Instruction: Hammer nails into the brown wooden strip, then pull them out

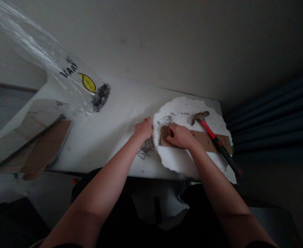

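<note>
My right hand (181, 135) rests over the left part of a wooden board (205, 141), its fingers curled in a closed grip; what they hold, if anything, is hidden. The board lies on a round white slab with a ragged edge (178, 163). My left hand (144, 128) is just left of the slab, above a loose pile of nails (145, 151). Its fingers are bent together, and I cannot make out what is in them. A claw hammer (214, 138) with a red and black handle lies across the board's right part, its head on the slab.
Under everything is a white tabletop (102, 137). Clear plastic wrapping (50, 58) with a yellow printed mark is at the upper left. Cardboard pieces (48, 146) lie at the left edge. A dark curtain (272, 120) hangs at the right, and a wall (161, 44) stands behind.
</note>
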{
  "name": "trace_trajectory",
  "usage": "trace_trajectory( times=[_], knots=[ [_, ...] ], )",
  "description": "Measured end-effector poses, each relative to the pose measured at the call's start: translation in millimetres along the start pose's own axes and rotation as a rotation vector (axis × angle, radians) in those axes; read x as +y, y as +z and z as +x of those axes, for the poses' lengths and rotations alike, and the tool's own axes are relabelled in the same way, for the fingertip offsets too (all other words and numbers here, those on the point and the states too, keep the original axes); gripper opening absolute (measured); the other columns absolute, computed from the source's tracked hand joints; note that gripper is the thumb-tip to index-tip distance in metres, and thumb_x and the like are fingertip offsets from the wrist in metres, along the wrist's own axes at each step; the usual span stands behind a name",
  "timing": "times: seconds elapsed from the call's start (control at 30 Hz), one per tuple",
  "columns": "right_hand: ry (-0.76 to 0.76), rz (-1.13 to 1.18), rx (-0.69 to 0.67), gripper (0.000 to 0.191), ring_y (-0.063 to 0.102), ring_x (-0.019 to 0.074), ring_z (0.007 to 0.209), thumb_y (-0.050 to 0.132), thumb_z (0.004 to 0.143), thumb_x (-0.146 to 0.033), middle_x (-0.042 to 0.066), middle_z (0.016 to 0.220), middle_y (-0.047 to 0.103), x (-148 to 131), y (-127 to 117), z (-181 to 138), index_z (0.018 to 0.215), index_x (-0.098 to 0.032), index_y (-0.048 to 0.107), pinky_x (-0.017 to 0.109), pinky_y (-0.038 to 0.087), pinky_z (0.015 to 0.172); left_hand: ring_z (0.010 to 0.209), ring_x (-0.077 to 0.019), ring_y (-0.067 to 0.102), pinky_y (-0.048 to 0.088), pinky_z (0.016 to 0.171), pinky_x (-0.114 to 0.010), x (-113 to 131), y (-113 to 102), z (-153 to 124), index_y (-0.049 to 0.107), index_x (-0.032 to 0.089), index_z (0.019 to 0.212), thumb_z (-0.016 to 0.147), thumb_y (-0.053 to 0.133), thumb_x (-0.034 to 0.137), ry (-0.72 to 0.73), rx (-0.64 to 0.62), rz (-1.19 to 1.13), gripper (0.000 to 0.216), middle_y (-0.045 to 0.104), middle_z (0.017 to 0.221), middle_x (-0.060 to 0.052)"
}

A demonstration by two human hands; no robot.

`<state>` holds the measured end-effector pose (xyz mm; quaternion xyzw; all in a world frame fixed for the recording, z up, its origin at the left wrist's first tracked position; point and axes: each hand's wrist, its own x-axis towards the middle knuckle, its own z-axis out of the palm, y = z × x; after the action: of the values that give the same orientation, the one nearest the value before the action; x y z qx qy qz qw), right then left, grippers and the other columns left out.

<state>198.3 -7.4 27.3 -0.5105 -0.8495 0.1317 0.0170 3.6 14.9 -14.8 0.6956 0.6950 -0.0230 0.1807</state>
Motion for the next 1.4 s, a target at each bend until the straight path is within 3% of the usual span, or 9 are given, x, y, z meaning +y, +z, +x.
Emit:
trace_trajectory(
  times=[0.3, 0.77, 1.1, 1.4],
  knots=[
    [-0.046, 0.126, 0.018, 0.005, 0.054, 0.0162, 0.074, 0.058, 0.082, -0.023, 0.004, 0.090, 0.067, 8, 0, -2, 0.085, -0.020, 0.059, 0.028, 0.034, 0.064, 0.116, -0.0311, 0.065, 0.050, 0.094, -0.043, -1, 0, -1, 0.045, 0.017, 0.131, 0.097, 0.038, 0.026, 0.001, -0.001, -0.015, 0.037, 0.062, 0.129, -0.019],
    [-0.071, 0.109, 0.051, 0.004, 0.054, 0.0161, 0.072, 0.061, 0.079, -0.022, 0.003, 0.085, 0.067, 5, -6, -4, 0.082, -0.021, 0.059, 0.027, 0.033, 0.064, 0.116, -0.0315, 0.065, 0.050, 0.094, -0.043, -1, -1, -1, 0.044, 0.017, 0.132, 0.096, 0.040, 0.029, 0.014, -0.002, -0.007, 0.039, 0.061, 0.130, -0.018],
    [-0.125, -0.069, -0.041, 0.019, 0.060, 0.0198, 0.081, 0.048, 0.095, -0.021, 0.009, 0.095, 0.071, 1, -14, -8, 0.089, -0.019, 0.066, 0.030, 0.034, 0.071, 0.118, -0.0316, 0.063, 0.049, 0.097, -0.044, -1, -2, -2, 0.044, 0.018, 0.134, 0.096, 0.038, 0.027, 0.004, -0.011, -0.008, 0.039, 0.061, 0.131, -0.019],
    [-0.100, 0.022, 0.035, 0.004, 0.055, 0.0172, 0.077, 0.058, 0.085, -0.022, 0.005, 0.091, 0.067, 2, -14, -9, 0.088, -0.020, 0.060, 0.029, 0.034, 0.068, 0.118, -0.0320, 0.063, 0.049, 0.096, -0.043, -2, -1, -1, 0.043, 0.017, 0.135, 0.095, 0.040, 0.028, 0.004, -0.013, -0.020, 0.041, 0.060, 0.132, -0.019]
  ],
)
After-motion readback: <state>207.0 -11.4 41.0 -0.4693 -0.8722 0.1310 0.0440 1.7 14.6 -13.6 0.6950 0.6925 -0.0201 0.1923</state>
